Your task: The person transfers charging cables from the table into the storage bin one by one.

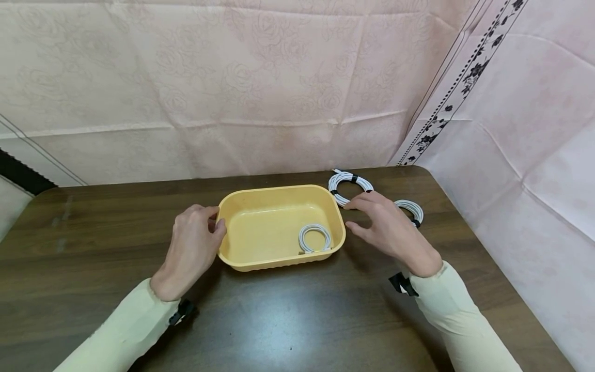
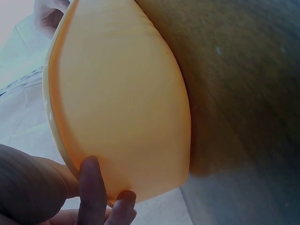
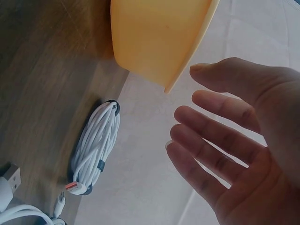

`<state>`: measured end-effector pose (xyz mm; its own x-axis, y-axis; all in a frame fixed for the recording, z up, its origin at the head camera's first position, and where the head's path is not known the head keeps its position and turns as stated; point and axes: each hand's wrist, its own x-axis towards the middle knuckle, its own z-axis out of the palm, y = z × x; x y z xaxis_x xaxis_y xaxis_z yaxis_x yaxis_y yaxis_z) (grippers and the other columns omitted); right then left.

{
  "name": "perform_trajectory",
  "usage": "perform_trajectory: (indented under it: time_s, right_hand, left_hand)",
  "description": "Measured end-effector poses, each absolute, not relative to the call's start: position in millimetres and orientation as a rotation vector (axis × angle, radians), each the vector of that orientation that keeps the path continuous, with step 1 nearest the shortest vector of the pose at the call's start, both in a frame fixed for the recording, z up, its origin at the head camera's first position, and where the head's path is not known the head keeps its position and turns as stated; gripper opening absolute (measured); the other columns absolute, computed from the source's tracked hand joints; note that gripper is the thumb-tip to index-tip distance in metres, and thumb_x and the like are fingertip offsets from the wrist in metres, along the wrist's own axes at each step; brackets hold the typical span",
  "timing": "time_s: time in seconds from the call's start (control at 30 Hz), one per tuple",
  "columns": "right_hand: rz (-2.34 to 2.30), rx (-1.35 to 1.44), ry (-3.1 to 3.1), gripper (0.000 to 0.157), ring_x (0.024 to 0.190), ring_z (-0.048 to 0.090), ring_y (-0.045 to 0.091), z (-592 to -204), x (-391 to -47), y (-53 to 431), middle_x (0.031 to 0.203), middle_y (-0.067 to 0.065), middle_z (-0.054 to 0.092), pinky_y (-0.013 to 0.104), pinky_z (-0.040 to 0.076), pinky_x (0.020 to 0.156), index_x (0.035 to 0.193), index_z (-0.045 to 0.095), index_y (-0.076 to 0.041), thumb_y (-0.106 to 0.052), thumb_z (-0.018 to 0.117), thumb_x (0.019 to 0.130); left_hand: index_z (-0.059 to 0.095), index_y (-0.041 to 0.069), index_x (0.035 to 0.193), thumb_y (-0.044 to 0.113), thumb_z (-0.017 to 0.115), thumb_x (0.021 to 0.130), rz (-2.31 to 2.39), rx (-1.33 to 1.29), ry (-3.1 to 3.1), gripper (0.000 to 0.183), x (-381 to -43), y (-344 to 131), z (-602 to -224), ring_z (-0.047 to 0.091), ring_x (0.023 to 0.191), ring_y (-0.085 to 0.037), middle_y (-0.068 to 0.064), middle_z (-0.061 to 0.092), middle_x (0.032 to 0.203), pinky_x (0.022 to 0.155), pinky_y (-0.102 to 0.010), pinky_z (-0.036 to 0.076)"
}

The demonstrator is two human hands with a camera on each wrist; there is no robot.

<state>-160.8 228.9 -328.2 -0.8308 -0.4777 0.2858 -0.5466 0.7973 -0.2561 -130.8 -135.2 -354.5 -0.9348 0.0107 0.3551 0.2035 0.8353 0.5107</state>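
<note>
A shallow yellow plastic basin stands on the brown wooden table. My left hand pinches its left rim; in the left wrist view, the fingers lie against the outer wall with the thumb over the edge. Inside the basin, at the near right corner, lies a coiled white USB cable. My right hand hovers off the basin's right end, fingers spread and holding nothing. Beyond that hand lies a second coiled white cable with black ties. A third white coil rests to the right, partly hidden by the hand.
The wooden table extends left and toward me. A pale patterned cloth hangs along the back edge and another sheet along the right. In the right wrist view, a USB plug lies near the white coil.
</note>
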Motion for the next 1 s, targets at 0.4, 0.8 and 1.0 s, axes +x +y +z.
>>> perform_trajectory:
  time_s: [0.4, 0.8, 1.0]
  right_hand:
    - [0.473, 0.786, -2.787, 0.032, 0.115, 0.063, 0.025, -328.1, -158.6, 236.5, 0.116, 0.006, 0.072, 0.044, 0.051, 0.1, 0.118, 0.074, -0.009, -0.016, 0.08, 0.087]
    - [0.49, 0.787, -2.768, 0.03, 0.112, 0.063, 0.026, -328.3, -157.7, 247.5, 0.116, 0.007, 0.071, 0.045, 0.051, 0.098, 0.116, 0.074, -0.01, -0.012, 0.079, 0.086]
    - [0.464, 0.758, -2.798, 0.03, 0.11, 0.064, 0.027, -330.1, -157.8, 251.4, 0.114, 0.008, 0.071, 0.046, 0.051, 0.096, 0.115, 0.074, -0.008, -0.013, 0.08, 0.086]
  left_hand:
    - [0.072, -0.011, 0.112, 0.004, 0.063, 0.093, -0.795, -0.16, -2.68, 0.027, -130.1, -135.0, -354.0, 0.059, 0.074, -0.029, -0.02, 0.066, 0.084, 0.062, -0.036, 0.052]
    - [0.072, -0.011, 0.112, 0.005, 0.063, 0.093, -0.798, -0.156, -2.684, 0.027, -130.5, -135.2, -353.9, 0.059, 0.074, -0.029, -0.02, 0.065, 0.085, 0.063, -0.037, 0.053]
    - [0.072, -0.011, 0.112, 0.004, 0.063, 0.092, -0.793, -0.162, -2.677, 0.026, -130.5, -135.9, -354.1, 0.059, 0.074, -0.029, -0.02, 0.066, 0.085, 0.064, -0.038, 0.053]
